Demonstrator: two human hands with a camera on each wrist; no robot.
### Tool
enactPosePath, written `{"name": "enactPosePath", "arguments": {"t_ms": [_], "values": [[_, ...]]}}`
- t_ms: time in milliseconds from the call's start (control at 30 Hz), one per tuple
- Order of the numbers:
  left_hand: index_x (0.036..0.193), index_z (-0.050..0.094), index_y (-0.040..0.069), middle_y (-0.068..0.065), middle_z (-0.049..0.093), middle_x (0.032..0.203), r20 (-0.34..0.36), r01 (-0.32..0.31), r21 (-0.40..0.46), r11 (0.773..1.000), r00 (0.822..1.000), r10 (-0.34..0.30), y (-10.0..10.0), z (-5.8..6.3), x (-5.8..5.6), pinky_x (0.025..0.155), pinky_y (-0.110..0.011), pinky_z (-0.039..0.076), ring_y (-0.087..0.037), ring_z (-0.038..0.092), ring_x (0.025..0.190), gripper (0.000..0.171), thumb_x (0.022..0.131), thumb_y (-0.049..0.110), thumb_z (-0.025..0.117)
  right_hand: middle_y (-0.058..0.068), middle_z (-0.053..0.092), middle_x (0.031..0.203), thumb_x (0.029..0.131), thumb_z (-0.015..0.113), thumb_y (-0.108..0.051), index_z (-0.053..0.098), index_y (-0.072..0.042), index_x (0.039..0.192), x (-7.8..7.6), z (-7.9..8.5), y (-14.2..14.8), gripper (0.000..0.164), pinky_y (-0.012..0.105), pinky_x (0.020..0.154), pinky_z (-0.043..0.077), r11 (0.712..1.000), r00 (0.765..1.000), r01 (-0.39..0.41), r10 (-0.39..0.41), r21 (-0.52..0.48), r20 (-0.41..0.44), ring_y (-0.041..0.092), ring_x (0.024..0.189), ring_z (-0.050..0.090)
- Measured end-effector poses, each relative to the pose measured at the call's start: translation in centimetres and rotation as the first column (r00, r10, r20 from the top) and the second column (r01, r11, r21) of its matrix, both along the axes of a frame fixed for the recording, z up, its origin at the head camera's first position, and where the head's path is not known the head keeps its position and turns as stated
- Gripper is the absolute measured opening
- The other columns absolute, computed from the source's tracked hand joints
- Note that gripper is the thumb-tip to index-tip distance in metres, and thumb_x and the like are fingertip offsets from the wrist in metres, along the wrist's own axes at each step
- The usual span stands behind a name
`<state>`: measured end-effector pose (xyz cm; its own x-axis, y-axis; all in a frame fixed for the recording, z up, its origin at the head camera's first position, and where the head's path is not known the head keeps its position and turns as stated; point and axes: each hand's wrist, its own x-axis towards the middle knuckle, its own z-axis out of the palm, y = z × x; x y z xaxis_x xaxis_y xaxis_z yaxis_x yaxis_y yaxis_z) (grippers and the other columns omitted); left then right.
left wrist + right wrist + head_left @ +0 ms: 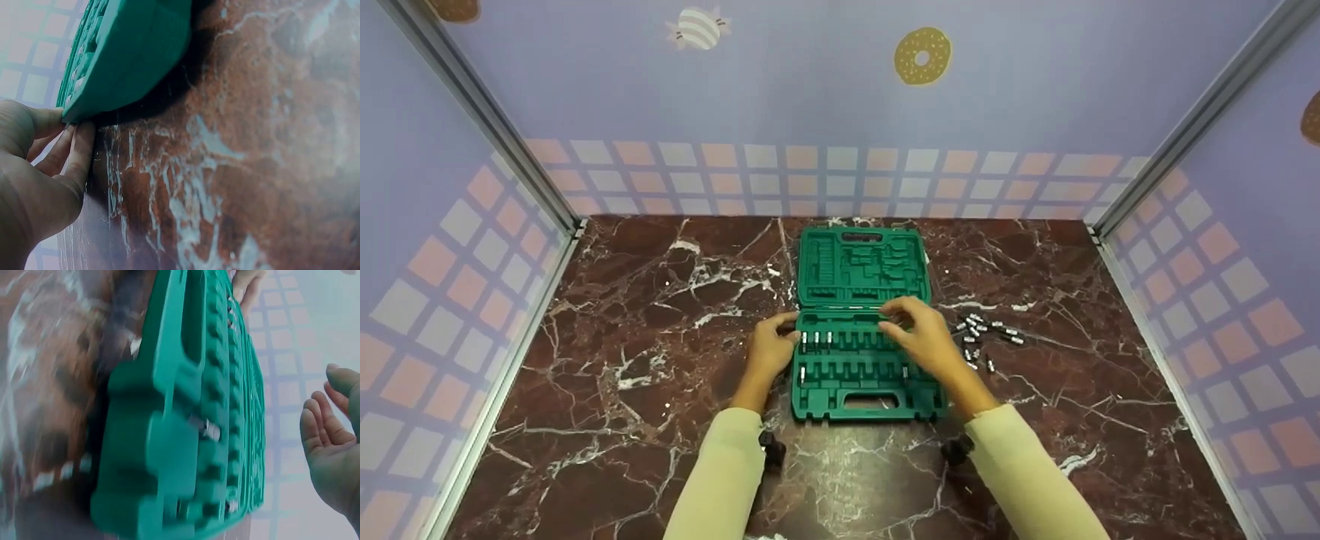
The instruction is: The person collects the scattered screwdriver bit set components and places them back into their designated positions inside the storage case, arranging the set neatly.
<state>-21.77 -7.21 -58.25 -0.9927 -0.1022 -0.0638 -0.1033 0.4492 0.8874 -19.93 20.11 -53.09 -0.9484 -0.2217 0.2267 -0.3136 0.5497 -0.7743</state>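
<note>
A green plastic tool case (870,397) lies unfolded on the table, its lid (862,274) laid back on the far side. My left hand (770,349) holds the case's left edge, thumb on the rim and fingers below it, as the left wrist view shows (45,174). Three small silver sockets (817,341) stand at the left of the upper row of slots. Two more sockets sit in the lower row, one at its left end and one toward the right (211,430). My right hand (926,337) hovers over the case's right half, fingers loosely bent with nothing between them.
Several loose silver and black sockets (976,326) lie scattered on the dark red marbled table (660,360), just right of the case. Patterned panels (840,172) wall off the back and both sides.
</note>
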Motion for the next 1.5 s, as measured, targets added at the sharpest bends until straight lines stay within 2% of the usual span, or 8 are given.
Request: {"name": "enactPosePath", "arguments": {"t_ms": [267,367,467,533,700,833,1067,1500], "values": [[0.131,0.073,0.011,-0.013,0.074,0.119,0.005,0.003,0.007,1.0,1.0,-0.003,0.0,0.1,0.0,0.091,-0.049,0.055,-0.031,0.069,0.109,0.035,0.096,0.003,0.069,0.01,0.071,0.114,0.094,0.077,-0.013,0.071,-0.006,0.118,0.6,-0.1,3.0,0.026,0.046,0.087,0.058,0.996,0.993,0.049,-0.056,-0.077,-0.099,0.026,0.101,0.069],[0.131,0.073,0.011,-0.014,0.074,0.119,0.009,0.002,0.013,1.0,1.0,-0.002,0.0,0.0,0.0,0.092,-0.049,0.055,-0.031,0.069,0.11,0.035,0.096,0.003,0.069,0.011,0.072,0.113,0.092,0.078,-0.011,0.072,-0.005,0.117,0.9,-0.2,4.1,0.026,0.046,0.085,0.058,0.99,0.99,0.095,-0.106,-0.107,-0.097,0.031,0.101,0.069],[0.13,0.073,0.01,-0.015,0.074,0.119,0.009,0.001,0.018,1.0,1.0,-0.001,0.1,0.0,0.0,0.093,-0.049,0.055,-0.032,0.069,0.111,0.035,0.096,0.003,0.068,0.012,0.073,0.111,0.091,0.079,-0.008,0.073,-0.004,0.115,1.4,-0.2,5.1,0.025,0.037,0.082,0.058,0.979,0.984,0.152,-0.163,-0.133,-0.076,0.034,0.099,0.07],[0.13,0.073,0.01,-0.015,0.074,0.119,0.009,-0.001,0.024,1.0,1.0,0.001,0.1,0.0,0.0,0.093,-0.049,0.055,-0.032,0.069,0.111,0.035,0.096,0.002,0.068,0.017,0.072,0.111,0.09,0.079,-0.003,0.072,0.0,0.115,2.0,0.3,5.4,0.026,0.041,0.081,0.057,0.973,0.98,0.177,-0.188,-0.151,-0.067,0.038,0.098,0.069],[0.129,0.073,0.008,-0.016,0.074,0.118,0.002,-0.003,0.028,1.0,1.0,0.003,0.0,0.0,0.1,0.092,-0.048,0.055,-0.033,0.069,0.11,0.035,0.096,0.001,0.068,0.025,0.07,0.116,0.087,0.078,0.004,0.069,0.009,0.116,2.7,0.1,6.5,0.03,0.034,0.081,0.057,0.957,0.969,0.235,-0.245,-0.17,-0.041,0.023,0.097,0.067],[0.13,0.073,0.01,-0.014,0.074,0.118,0.002,0.001,0.012,1.0,1.0,-0.001,0.0,0.0,0.1,0.092,-0.048,0.055,-0.032,0.069,0.109,0.035,0.095,0.002,0.069,0.019,0.07,0.118,0.086,0.082,-0.002,0.07,0.004,0.116,2.7,-1.5,8.4,0.033,0.016,0.077,0.053,0.946,0.957,0.285,-0.29,-0.155,-0.012,0.015,0.095,0.065],[0.128,0.074,0.011,-0.013,0.075,0.117,-0.006,0.0,0.005,1.0,1.0,0.0,-0.1,0.1,0.0,0.091,-0.047,0.055,-0.031,0.069,0.107,0.035,0.095,0.002,0.07,0.014,0.071,0.112,0.087,0.084,-0.009,0.07,-0.002,0.116,3.2,-2.7,11.3,0.033,0.028,0.083,0.055,0.936,0.94,0.339,-0.341,-0.099,-0.009,0.029,0.1,0.066],[0.127,0.075,0.01,-0.014,0.076,0.116,-0.007,-0.009,0.009,1.0,1.0,0.009,0.1,0.1,0.0,0.094,-0.048,0.054,-0.031,0.069,0.109,0.035,0.094,0.002,0.07,0.017,0.069,0.117,0.089,0.083,-0.015,0.067,-0.004,0.125,4.4,-4.8,15.2,0.042,0.017,0.083,0.05,0.921,0.916,0.387,-0.39,0.049,0.089,0.032,0.106,0.068]]}}
